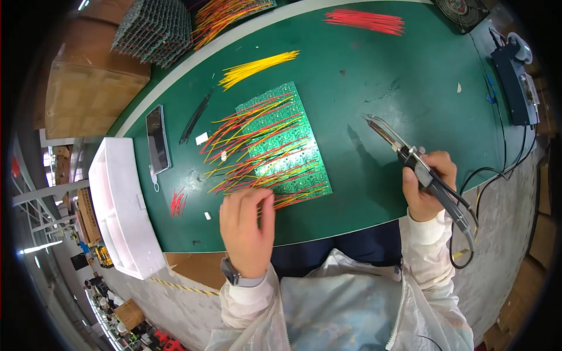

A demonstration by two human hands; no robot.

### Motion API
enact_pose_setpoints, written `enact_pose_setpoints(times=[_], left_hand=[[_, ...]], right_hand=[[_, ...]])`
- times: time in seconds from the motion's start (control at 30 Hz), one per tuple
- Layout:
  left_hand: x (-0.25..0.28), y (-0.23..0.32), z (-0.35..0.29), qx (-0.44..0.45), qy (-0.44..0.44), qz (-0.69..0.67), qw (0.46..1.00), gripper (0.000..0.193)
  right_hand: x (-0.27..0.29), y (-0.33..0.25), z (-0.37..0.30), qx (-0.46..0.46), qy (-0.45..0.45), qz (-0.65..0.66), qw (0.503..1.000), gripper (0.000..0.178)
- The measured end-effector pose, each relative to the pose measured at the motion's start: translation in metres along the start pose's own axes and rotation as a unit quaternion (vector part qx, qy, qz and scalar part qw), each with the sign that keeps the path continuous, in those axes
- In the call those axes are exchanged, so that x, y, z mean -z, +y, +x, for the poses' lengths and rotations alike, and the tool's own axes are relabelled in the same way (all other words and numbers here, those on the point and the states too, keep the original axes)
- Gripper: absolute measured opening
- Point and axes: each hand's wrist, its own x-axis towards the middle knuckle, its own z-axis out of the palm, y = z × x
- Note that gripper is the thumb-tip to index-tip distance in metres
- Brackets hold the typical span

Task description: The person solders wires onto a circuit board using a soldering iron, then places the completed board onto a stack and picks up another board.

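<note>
My right hand [429, 184] grips a soldering iron [422, 164] with a black handle and a thin metal tube beside its tip. The tip is held over the mat, to the right of a green circuit board panel [300, 140] and apart from it. Rows of red, yellow and black wires [252, 140] run from the panel out past its left edge. Over the near end of these wires is my left hand [247, 229], fingers curled and thumb against the forefinger. Whatever is between those fingertips is hidden.
Yellow wires [257, 69], red wires [364, 21], black wires [196, 117] and short red wires [178, 202] lie on the green mat. A phone [157, 139] and white foam box [120, 205] are left. A soldering station [515, 88] and fan [462, 11] stand right.
</note>
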Motion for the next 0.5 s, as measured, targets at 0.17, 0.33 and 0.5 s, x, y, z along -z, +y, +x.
enact_pose_setpoints(times=[0.17, 0.33, 0.5], left_hand=[[0.013, 0.010, -0.040, 0.132, -0.126, -0.177, 0.967, 0.010], [-0.003, 0.014, -0.059, 0.327, -0.188, -0.597, 0.708, 0.033], [-0.010, 0.015, -0.048, 0.346, -0.112, -0.693, 0.623, 0.034]], right_hand=[[-0.006, 0.001, -0.001, -0.002, 0.025, -0.034, 0.999, 0.039], [-0.007, 0.003, -0.009, -0.062, 0.043, 0.003, 0.997, 0.041], [-0.008, 0.003, -0.010, -0.040, 0.037, -0.007, 0.998, 0.038]])
